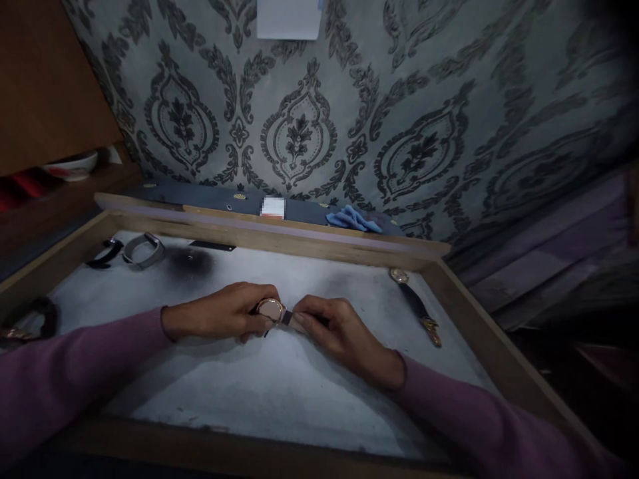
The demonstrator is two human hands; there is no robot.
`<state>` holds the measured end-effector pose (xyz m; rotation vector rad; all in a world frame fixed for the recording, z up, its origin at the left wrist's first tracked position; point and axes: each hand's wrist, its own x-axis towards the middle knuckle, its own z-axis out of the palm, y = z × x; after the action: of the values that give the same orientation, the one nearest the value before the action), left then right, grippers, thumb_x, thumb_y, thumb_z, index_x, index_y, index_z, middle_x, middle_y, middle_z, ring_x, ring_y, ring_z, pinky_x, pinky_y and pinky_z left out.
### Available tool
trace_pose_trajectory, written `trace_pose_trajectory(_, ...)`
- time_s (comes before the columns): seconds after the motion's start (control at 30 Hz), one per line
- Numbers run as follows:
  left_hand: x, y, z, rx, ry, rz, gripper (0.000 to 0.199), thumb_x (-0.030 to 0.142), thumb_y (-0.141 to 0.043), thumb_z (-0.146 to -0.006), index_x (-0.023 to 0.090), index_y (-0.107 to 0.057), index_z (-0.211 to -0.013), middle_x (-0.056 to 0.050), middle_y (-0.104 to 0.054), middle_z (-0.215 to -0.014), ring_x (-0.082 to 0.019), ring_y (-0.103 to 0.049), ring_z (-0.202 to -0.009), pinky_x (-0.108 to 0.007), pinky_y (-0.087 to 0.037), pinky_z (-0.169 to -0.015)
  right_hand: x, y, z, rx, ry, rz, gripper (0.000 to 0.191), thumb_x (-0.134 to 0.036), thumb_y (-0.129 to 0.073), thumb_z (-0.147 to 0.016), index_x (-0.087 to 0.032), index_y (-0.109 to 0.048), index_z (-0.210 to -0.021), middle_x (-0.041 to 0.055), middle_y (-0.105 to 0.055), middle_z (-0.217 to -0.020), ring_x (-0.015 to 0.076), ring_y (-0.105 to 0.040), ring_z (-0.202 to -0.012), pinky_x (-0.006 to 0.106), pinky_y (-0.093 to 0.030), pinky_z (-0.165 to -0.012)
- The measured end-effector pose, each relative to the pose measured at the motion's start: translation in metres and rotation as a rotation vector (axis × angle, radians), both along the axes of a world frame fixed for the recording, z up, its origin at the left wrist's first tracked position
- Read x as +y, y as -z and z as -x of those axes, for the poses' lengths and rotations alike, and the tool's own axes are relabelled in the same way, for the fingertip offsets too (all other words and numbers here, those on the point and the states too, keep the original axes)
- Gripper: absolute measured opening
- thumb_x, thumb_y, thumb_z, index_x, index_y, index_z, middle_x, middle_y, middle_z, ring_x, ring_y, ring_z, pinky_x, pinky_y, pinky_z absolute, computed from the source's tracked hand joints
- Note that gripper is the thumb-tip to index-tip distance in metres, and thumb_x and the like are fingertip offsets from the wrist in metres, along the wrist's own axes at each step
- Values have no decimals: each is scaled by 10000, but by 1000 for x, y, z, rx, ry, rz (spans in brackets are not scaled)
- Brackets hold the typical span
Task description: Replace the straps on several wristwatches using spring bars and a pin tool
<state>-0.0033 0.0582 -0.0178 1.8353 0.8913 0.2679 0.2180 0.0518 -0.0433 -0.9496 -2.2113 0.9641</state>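
A wristwatch (270,310) with a round, rose-gold-rimmed face and a dark strap is between my two hands, just above the white bottom of a shallow wooden tray. My left hand (234,310) pinches the watch case from the left, thumb below and fingers above. On the other side, my right hand (337,326) has its fingers closed on the strap, close to the case. The far part of the strap is hidden under the right fingers.
The wooden tray (279,233) surrounds the work. Inside lie a dark-strapped watch (414,299) at right, a grey band (144,251), a black band (107,254) and a dark strap (42,318) at left. A blue cloth (352,218) rests behind the rim.
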Motion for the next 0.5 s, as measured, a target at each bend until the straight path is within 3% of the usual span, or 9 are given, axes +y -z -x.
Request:
trace_pose_trajectory(0.17,-3,2,1,-42,-11,222,104,242,-533,-846,178,-453,-864,26,-561,-727,-93,-533,-521,-221,-415,-508,-2,-1,0,-23,-32,-40,191,-141,-483,-899,-143,-619,-765,-30,-506,-595,90,-426,-524,212,-336,-497)
trace_pose_trajectory(0.5,-6,-2,-1,-117,23,344,117,229,-567,-807,187,-460,-824,23,-568,-688,-135,-595,-630,-262,-481,-587,-8,-9,3,-22,-78,-41,194,-154,-469,-899,-145,-618,-777,-18,-537,-600,90,-445,-515,207,-355,-506)
